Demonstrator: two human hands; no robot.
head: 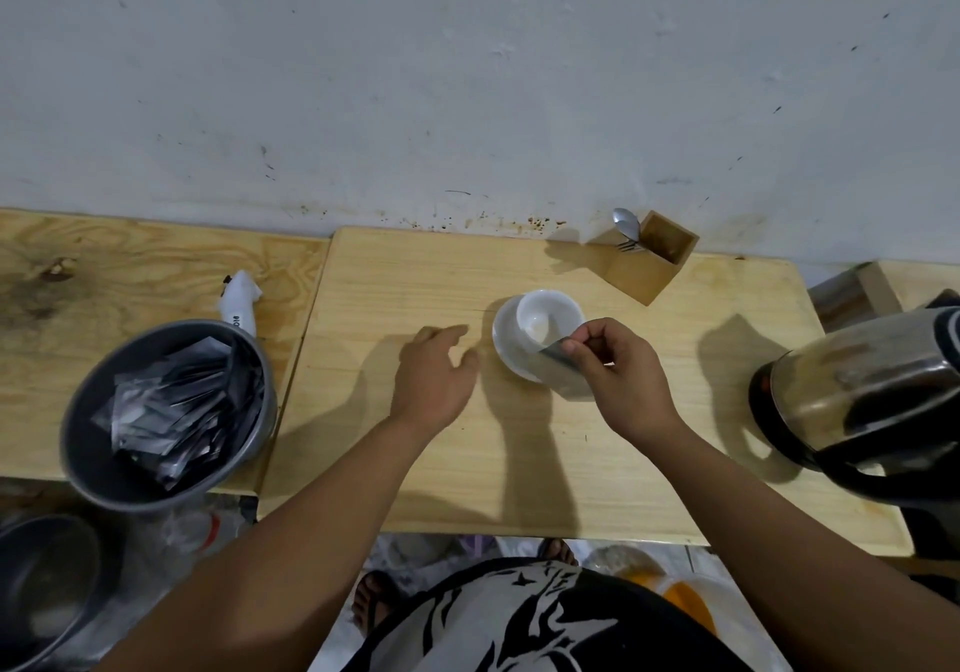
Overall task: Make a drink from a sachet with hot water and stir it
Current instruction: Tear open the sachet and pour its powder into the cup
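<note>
Silver foil shows in the right hand [621, 380] — its fingers pinch the sachet [563, 367] just beside the white cup [540, 315], which stands on a saucer [506, 341] on the wooden table [415, 282]. The left hand [434, 370] hovers with fingers loose and holds nothing. To empty the sachet well, I think, tip the torn corner right over the cup's mouth — powder spills easily on the saucer.

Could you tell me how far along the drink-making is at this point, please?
Done: powder already lies in the white cup on its saucer. In hand: the right hand holds the silver sachet beside the cup; the left hand is empty. Left: hot water from the kettle, then stirring; the spoon sits in its wooden holder.
</note>
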